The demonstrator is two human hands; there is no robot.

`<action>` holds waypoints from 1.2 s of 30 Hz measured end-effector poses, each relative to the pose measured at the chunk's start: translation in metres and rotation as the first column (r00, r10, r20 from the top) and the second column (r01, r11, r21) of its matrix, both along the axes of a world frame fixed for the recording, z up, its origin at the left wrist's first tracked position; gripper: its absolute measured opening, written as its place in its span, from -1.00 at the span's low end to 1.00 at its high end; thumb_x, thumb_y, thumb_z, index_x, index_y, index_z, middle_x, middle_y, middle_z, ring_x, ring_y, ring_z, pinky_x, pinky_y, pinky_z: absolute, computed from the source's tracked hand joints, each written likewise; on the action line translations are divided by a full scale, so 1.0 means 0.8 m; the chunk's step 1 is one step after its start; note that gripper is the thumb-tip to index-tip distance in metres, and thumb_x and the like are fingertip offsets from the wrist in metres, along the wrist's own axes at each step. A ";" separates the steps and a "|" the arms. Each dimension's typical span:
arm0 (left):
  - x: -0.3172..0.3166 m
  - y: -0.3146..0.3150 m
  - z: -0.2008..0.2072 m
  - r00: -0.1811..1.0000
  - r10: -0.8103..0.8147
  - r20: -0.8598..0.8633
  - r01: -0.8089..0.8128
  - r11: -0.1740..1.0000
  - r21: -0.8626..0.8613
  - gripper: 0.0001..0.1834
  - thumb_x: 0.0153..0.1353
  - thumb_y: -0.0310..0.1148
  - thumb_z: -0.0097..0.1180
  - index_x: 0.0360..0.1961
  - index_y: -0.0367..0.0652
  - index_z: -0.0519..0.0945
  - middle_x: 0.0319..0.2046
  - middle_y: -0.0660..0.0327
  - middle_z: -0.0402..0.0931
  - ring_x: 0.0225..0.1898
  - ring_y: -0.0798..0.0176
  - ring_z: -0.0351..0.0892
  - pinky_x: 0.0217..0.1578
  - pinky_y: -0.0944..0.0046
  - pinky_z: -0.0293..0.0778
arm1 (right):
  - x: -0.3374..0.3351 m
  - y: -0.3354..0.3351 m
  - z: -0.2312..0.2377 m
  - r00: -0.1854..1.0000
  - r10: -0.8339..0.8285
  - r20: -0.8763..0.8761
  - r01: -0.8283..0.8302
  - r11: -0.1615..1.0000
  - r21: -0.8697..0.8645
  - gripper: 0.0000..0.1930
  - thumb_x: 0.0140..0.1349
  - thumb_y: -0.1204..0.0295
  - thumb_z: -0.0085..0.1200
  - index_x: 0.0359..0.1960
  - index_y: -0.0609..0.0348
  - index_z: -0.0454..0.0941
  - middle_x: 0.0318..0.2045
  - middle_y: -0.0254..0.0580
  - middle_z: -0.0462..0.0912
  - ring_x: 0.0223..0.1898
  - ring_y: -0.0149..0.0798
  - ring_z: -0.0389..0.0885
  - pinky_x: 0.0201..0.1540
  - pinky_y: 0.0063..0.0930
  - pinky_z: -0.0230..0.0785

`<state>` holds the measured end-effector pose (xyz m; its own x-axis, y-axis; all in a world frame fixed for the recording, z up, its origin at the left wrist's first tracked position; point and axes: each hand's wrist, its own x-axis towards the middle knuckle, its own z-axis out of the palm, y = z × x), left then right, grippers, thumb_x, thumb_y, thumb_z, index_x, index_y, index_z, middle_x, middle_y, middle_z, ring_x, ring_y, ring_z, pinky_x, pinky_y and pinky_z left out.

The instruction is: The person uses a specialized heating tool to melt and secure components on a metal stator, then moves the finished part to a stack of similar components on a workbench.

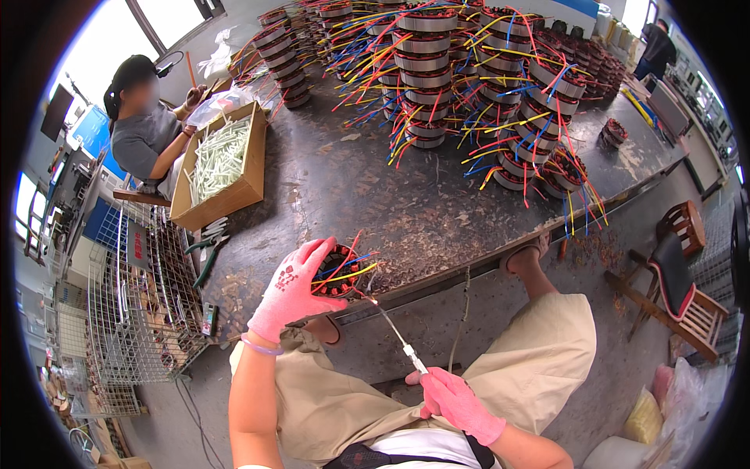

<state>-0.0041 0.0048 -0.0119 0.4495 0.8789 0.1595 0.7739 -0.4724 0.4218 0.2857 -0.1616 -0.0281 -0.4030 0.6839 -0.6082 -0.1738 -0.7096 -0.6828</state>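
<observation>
My left hand [291,288], in a pink glove, steadies a motor stator [322,291] on the near table edge, fingers and thumb curled round its side. Red, yellow and blue wires stick out of the stator to the right. Below the table edge my right hand [461,402], also gloved in pink, grips a thin wand-shaped tool [402,340] with a white collar. The wand's slender metal tube points up and left, and its tip looks bright beside the end of a red wire. Whether tip and wire touch, I cannot tell.
Tall stacks of wired stators [426,78] fill the table's far side. A cardboard box [250,168] of white sleeves stands at left, near green-handled pliers [209,262]. A co-worker [148,129] sits beyond it. Wire baskets [141,305] stand left, a wooden chair [680,297] right.
</observation>
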 end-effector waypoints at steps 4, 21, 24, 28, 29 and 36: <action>0.002 -0.001 0.004 1.000 0.013 -0.013 -0.013 1.000 -0.006 0.09 -0.34 -0.16 0.57 0.32 -0.20 0.35 0.19 -0.09 0.38 0.16 -0.19 0.42 0.18 0.01 0.38 | 0.000 -0.001 -0.008 1.000 -0.014 -0.020 0.014 1.000 -0.012 -0.66 0.50 0.30 -0.19 0.05 0.29 0.51 -0.64 -0.44 0.29 -0.58 -0.56 0.24 -0.35 -0.52 0.47; 0.003 -0.002 0.002 1.000 0.013 -0.014 -0.013 1.000 0.010 0.07 -0.34 -0.14 0.56 0.30 -0.20 0.36 0.16 -0.06 0.40 0.12 -0.18 0.45 0.15 -0.01 0.40 | 0.004 -0.001 -0.007 0.999 -0.008 -0.039 0.009 1.000 0.016 -0.66 0.50 0.30 -0.19 0.06 0.29 0.51 -0.64 -0.42 0.29 -0.59 -0.54 0.26 -0.33 -0.51 0.48; 0.004 -0.003 0.004 0.999 0.032 -0.014 -0.033 0.999 -0.023 0.10 -0.38 -0.22 0.57 0.30 -0.24 0.35 0.18 -0.10 0.38 0.16 -0.19 0.42 0.19 0.03 0.37 | 0.003 -0.001 -0.005 1.000 -0.010 -0.029 0.011 1.000 0.020 -0.66 0.50 0.29 -0.18 0.06 0.30 0.51 -0.64 -0.41 0.29 -0.59 -0.54 0.26 -0.33 -0.51 0.47; 0.004 -0.001 0.002 1.000 0.022 -0.004 -0.022 0.999 -0.024 0.10 -0.38 -0.23 0.57 0.30 -0.24 0.34 0.18 -0.10 0.38 0.17 -0.19 0.41 0.19 0.03 0.37 | 0.003 -0.001 -0.005 1.000 -0.021 -0.020 0.021 1.000 -0.007 -0.65 0.50 0.30 -0.19 0.06 0.30 0.51 -0.64 -0.42 0.30 -0.59 -0.54 0.26 -0.34 -0.51 0.46; 0.004 -0.002 0.004 1.000 0.021 -0.006 -0.022 1.000 -0.022 0.10 -0.38 -0.23 0.57 0.30 -0.24 0.34 0.18 -0.09 0.38 0.17 -0.19 0.41 0.19 0.03 0.37 | 0.003 -0.002 -0.008 0.999 -0.022 -0.031 0.022 1.000 -0.006 -0.65 0.50 0.30 -0.19 0.06 0.31 0.51 -0.64 -0.42 0.30 -0.59 -0.54 0.26 -0.34 -0.51 0.46; 0.003 -0.003 0.003 1.000 0.027 -0.012 -0.027 1.000 -0.003 0.07 -0.30 -0.12 0.56 0.31 -0.20 0.35 0.18 -0.07 0.38 0.14 -0.18 0.43 0.18 -0.01 0.38 | 0.003 -0.001 -0.003 1.000 -0.002 -0.011 0.003 0.999 0.033 -0.66 0.49 0.32 -0.19 0.06 0.32 0.50 -0.65 -0.43 0.28 -0.60 -0.55 0.24 -0.35 -0.50 0.46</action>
